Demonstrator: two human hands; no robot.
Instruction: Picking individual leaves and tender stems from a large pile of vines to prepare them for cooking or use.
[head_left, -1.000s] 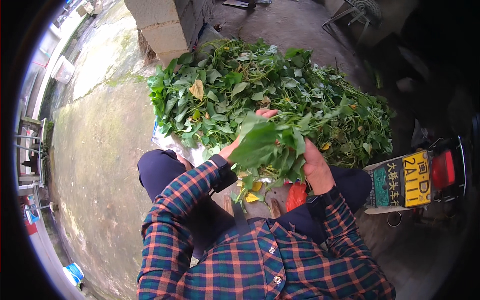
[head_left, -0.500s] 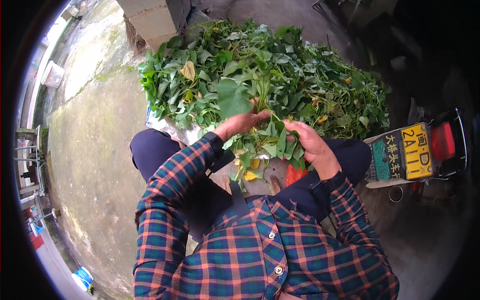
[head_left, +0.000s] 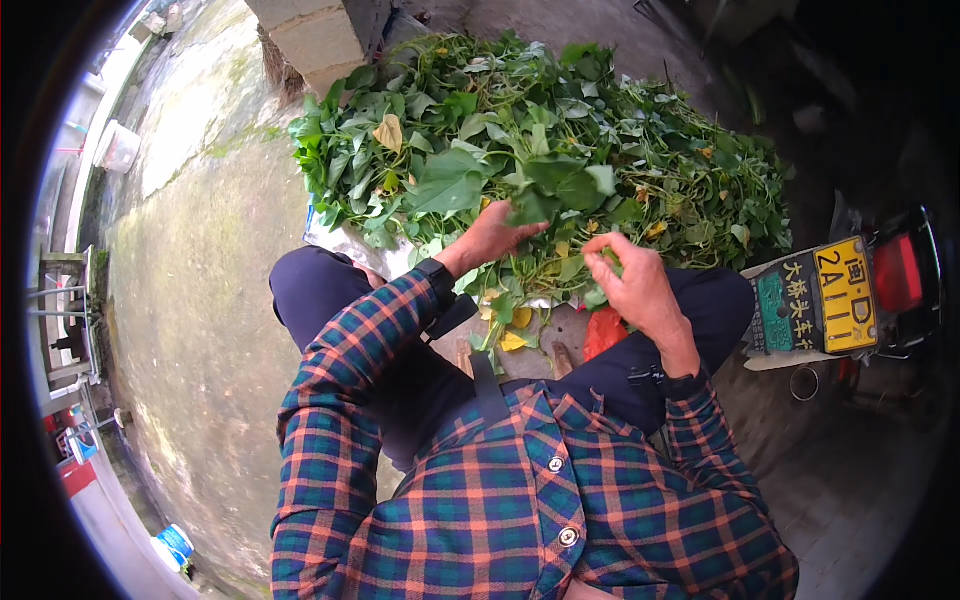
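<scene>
A big heap of green leafy vines [head_left: 560, 130] lies on the ground in front of me, some leaves yellowed. My left hand [head_left: 495, 235] reaches into the near edge of the heap with its fingers closed on a leafy stem [head_left: 530, 200]. My right hand [head_left: 630, 280] is beside it, fingers pinched on a thin green stalk [head_left: 605, 262] at the heap's near edge. Loose yellow leaves [head_left: 515, 330] lie between my knees. My sleeves are plaid.
A concrete block [head_left: 315, 35] stands at the far left of the heap. A vehicle's tail with a yellow plate and red lamp [head_left: 850, 295] is at the right. A red object [head_left: 603, 330] lies by my right knee. Mossy concrete ground [head_left: 190, 250] spreads left.
The raised bundle of leaves has gone down onto the heap. Both hands moved forward and apart, now picking at stems along the heap's near edge.
</scene>
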